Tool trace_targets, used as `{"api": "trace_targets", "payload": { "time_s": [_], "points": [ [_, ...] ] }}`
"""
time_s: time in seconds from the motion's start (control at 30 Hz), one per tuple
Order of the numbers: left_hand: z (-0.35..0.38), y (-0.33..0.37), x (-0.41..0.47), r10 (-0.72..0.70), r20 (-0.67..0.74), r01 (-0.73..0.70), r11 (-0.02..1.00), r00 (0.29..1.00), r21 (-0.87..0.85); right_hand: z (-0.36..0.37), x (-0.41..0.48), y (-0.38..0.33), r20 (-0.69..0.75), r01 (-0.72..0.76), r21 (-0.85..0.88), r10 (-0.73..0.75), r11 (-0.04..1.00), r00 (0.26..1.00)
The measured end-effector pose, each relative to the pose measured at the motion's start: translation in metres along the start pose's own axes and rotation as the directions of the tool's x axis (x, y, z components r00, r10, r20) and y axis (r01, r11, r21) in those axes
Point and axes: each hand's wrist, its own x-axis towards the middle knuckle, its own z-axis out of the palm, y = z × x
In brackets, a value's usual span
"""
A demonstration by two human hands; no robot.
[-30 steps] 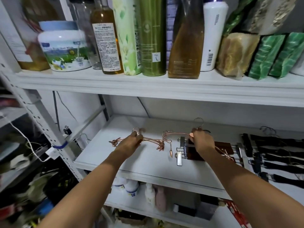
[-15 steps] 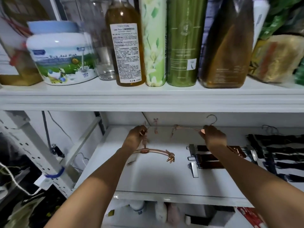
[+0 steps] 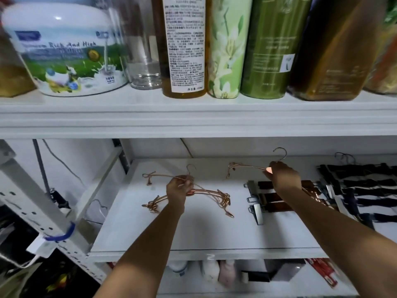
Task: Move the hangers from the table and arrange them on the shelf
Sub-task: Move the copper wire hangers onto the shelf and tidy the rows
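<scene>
Both hands reach into the white middle shelf (image 3: pixel 193 237). My left hand (image 3: pixel 179 187) pinches a rose-gold wire clip hanger (image 3: pixel 160 175) near its hook, above a small pile of like rose-gold hangers (image 3: pixel 214 195) lying on the shelf. To the right, my right hand (image 3: pixel 283 176) grips another rose-gold hanger (image 3: pixel 245 167) with a grey hook, lifted over several brown wooden clip hangers (image 3: pixel 268 201). Several black hangers (image 3: pixel 361 190) lie at the far right of the same shelf.
The upper shelf edge (image 3: pixel 193 117) juts out just above my hands and carries a milk powder tub (image 3: pixel 64 50), a glass jar (image 3: pixel 141 61), bottles (image 3: pixel 184 46) and green cans (image 3: pixel 268 46). A perforated shelf post (image 3: pixel 43 201) stands left. Bottles sit on the lower shelf.
The view has moved closer and lower into the shelf. My left hand has lifted one rose-gold hanger off the pile. My right hand still holds its hanger up, slightly further back.
</scene>
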Motion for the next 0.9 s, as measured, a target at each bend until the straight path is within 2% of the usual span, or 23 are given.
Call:
{"api": "trace_targets", "payload": {
  "time_s": [0.13, 0.3, 0.37, 0.47, 0.57, 0.6, 0.67, 0.73, 0.77, 0.8, 0.83, 0.9],
  "points": [
    [0.0, -0.015, 0.008, -0.078, -0.113, 0.08, 0.997, 0.99, 0.013, 0.002, 0.002, 0.001, 0.004, -0.001, -0.014, 0.001, 1.0, 1.0],
    [0.003, -0.025, 0.02, -0.213, -0.132, 0.225, 0.97, 0.968, 0.089, 0.004, 0.005, -0.002, 0.062, -0.021, -0.025, 0.023, 0.999, 0.998],
    [0.004, -0.03, 0.025, -0.264, -0.186, 0.288, 0.95, 0.947, 0.119, 0.005, 0.007, -0.003, 0.078, -0.017, -0.031, 0.019, 0.999, 0.997],
    [0.0, -0.036, 0.027, -0.242, -0.328, 0.345, 0.887, 0.913, 0.307, 0.007, 0.011, -0.006, 0.089, -0.018, -0.021, 0.02, 1.0, 0.996],
    [-0.009, -0.032, 0.024, -0.241, -0.315, 0.373, 0.795, 0.918, 0.479, 0.009, 0.012, -0.01, 0.089, -0.015, -0.022, 0.017, 1.0, 0.996],
    [-0.013, -0.027, 0.021, -0.215, -0.312, 0.365, 0.725, 0.926, 0.585, 0.01, 0.013, -0.011, 0.092, -0.013, -0.019, 0.015, 1.0, 0.996],
    [-0.018, -0.015, 0.014, -0.068, -0.268, 0.267, 0.475, 0.961, 0.839, 0.013, 0.013, -0.012, 0.088, -0.002, -0.01, 0.003, 1.0, 0.996],
    [-0.02, -0.007, 0.01, 0.081, -0.058, 0.042, 0.189, 0.995, 0.981, 0.015, 0.013, -0.013, 0.09, 0.006, -0.006, -0.006, 1.0, 0.996],
    [-0.022, -0.007, 0.012, 0.12, 0.115, -0.122, 0.046, 0.986, 0.991, 0.017, 0.012, -0.014, 0.092, 0.013, -0.009, -0.012, 1.0, 0.996],
    [-0.023, -0.008, 0.013, 0.085, 0.298, -0.29, -0.098, 0.951, 0.952, 0.018, 0.011, -0.015, 0.096, 0.021, -0.01, -0.02, 1.0, 0.995],
    [-0.025, -0.01, 0.014, 0.018, 0.445, -0.433, -0.192, 0.896, 0.88, 0.019, 0.009, -0.018, 0.096, 0.028, -0.008, -0.027, 1.0, 0.995],
    [-0.024, -0.016, 0.017, -0.104, 0.57, -0.575, -0.261, 0.815, 0.775, 0.019, 0.006, -0.022, 0.085, 0.032, 0.018, -0.034, 0.999, 0.996]
  ]
}}
